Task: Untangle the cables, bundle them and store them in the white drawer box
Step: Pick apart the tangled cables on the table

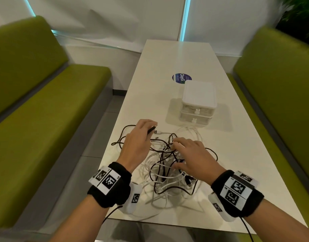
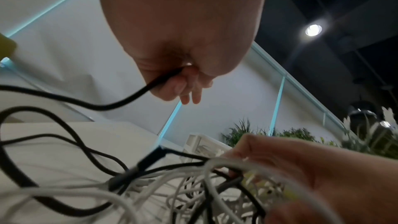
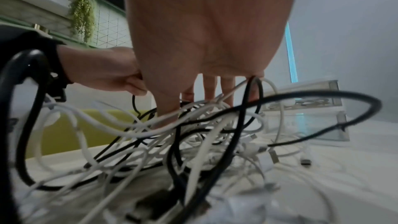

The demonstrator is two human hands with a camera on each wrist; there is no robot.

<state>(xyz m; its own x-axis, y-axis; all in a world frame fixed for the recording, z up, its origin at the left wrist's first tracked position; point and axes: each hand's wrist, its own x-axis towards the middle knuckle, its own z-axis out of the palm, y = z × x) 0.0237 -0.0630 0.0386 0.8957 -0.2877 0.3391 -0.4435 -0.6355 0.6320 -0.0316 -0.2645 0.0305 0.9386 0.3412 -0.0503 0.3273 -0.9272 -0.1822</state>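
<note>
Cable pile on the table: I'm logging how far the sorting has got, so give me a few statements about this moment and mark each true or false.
1. The left hand grips a black cable near its plug end. True.
2. The white drawer box has its top drawer pulled out. False: both drawers look pushed in.
3. The right hand rests with spread fingers on the tangled pile. True.
4. The pile holds only white cables. False: black and white cables are mixed.
5. The drawer box stands between the person and the pile. False: it stands beyond the pile, on the table.
</note>
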